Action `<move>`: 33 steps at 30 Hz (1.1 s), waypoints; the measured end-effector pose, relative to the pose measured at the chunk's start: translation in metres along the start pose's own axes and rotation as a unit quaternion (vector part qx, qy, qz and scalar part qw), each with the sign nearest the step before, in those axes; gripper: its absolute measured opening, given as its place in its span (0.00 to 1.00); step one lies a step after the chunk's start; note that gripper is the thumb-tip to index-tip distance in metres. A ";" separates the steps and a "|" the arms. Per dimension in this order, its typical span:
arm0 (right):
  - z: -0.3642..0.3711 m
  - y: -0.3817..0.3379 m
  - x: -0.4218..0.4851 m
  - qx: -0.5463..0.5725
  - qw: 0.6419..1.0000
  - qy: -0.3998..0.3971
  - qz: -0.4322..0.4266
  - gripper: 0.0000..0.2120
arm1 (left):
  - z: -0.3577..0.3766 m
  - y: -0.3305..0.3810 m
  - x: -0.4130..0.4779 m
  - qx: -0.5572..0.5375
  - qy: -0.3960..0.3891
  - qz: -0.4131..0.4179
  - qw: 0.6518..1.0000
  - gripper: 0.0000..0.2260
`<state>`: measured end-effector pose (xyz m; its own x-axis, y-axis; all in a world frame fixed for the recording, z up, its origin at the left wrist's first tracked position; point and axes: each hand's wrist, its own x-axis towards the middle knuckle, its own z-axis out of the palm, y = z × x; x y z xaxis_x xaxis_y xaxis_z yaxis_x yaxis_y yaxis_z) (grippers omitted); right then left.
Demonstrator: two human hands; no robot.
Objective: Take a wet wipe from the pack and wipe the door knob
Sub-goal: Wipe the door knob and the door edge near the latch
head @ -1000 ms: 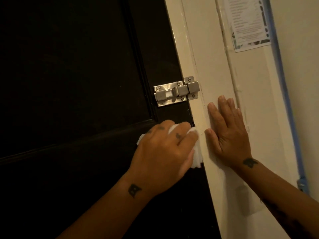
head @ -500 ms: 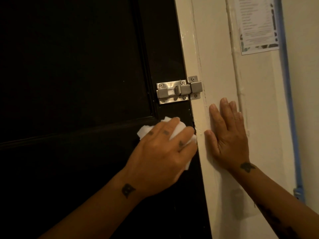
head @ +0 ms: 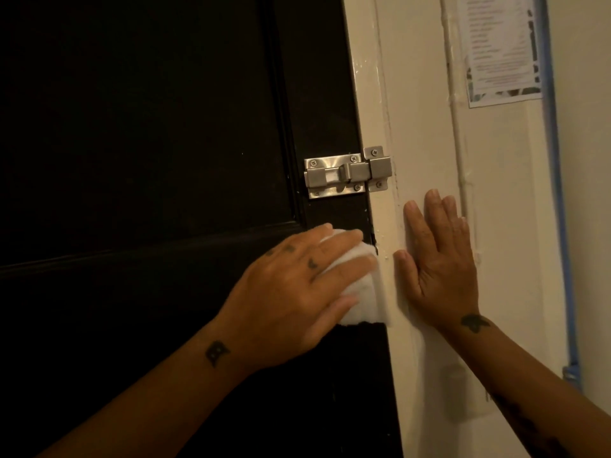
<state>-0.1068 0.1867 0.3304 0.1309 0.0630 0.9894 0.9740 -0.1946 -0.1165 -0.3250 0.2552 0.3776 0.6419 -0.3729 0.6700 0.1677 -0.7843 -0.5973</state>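
Note:
My left hand (head: 291, 292) presses a white wet wipe (head: 360, 292) against the right edge of the black door (head: 148, 143), just below the steel slide latch (head: 347, 175). The fingers spread over the wipe, which hangs out past them toward the cream door frame (head: 380, 94). The door knob is hidden under the hand and wipe, and I cannot make it out. My right hand (head: 439, 262) lies flat, fingers together and pointing up, on the cream frame right of the wipe. The wipe pack is not in view.
A printed paper notice (head: 499, 47) is stuck on the wall at the upper right. A thin white conduit (head: 458, 133) runs down the frame, and a blue pipe (head: 558, 193) runs down the wall at the far right.
My left hand has shifted the wipe on the door edge, so it now hangs lower and further right. The right hand stays flat on the frame. The view has drifted slightly.

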 end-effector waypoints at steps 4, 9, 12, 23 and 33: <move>0.001 0.001 0.000 -0.009 1.000 0.002 -0.002 0.28 | 0.005 0.017 -0.003 0.045 -0.006 -0.012 0.999 0.21; 0.002 0.001 -0.001 -0.005 1.000 0.008 -0.005 0.28 | -0.010 0.006 0.010 -0.008 -0.025 -0.052 0.998 0.21; 0.002 0.000 -0.001 -0.009 1.000 0.008 -0.004 0.28 | -0.003 0.007 0.013 0.037 -0.039 0.021 0.998 0.21; 0.001 0.002 -0.003 -0.002 1.000 0.006 -0.009 0.28 | -0.007 -0.008 0.015 -0.011 -0.057 0.080 0.995 0.17; 0.003 0.003 -0.002 -0.006 1.000 0.008 -0.013 0.28 | -0.015 -0.005 0.017 -0.097 -0.043 0.015 0.994 0.14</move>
<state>-0.1034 0.1889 0.3282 0.1017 0.0525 0.9934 0.9748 -0.2045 -0.0890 -0.3258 0.2457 0.3989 0.7079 -0.3609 0.6072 0.0042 -0.8575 -0.5146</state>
